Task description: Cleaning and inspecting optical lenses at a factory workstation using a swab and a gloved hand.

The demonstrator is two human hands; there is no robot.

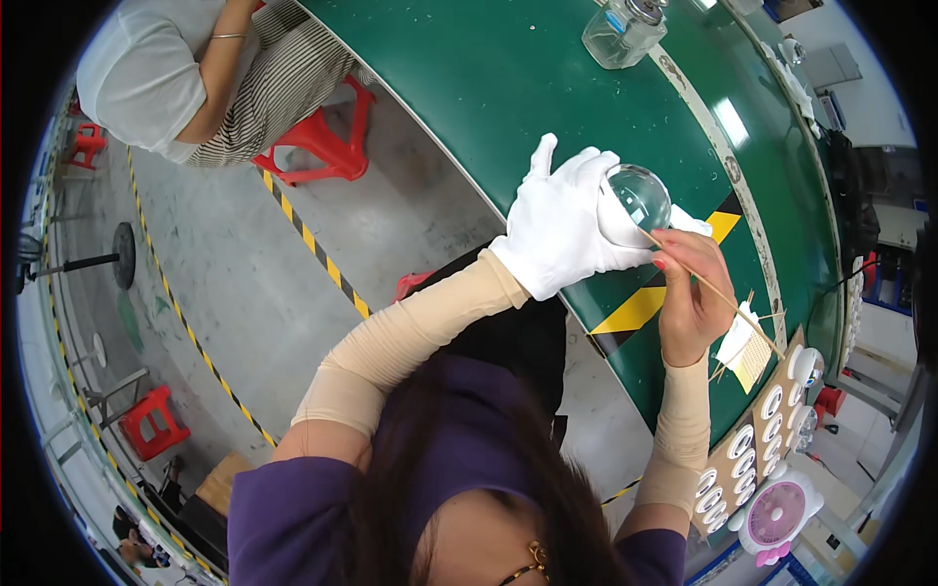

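Observation:
A clear glass ball (642, 193) rests in my left hand (562, 220), which wears a white glove and curls around its left and lower side. One gloved finger sticks up, away from the ball. Bare and pinched, my right hand (696, 288) grips a thin wooden stick (724, 295) between thumb and fingers. The stick's upper tip meets the ball's lower right edge, and its other end slants down to the right. White fabric (691, 222) shows just right of the ball; whether it belongs to the glove I cannot tell.
Beneath my hands lies a green table (508, 88) with yellow-black tape (630, 311). Right of my right hand are a white cloth with sticks (740, 337) and a board of round white pieces (743, 439). A pink fan (777, 513), a glass jar (623, 34) and a seated person (166, 83) are nearby.

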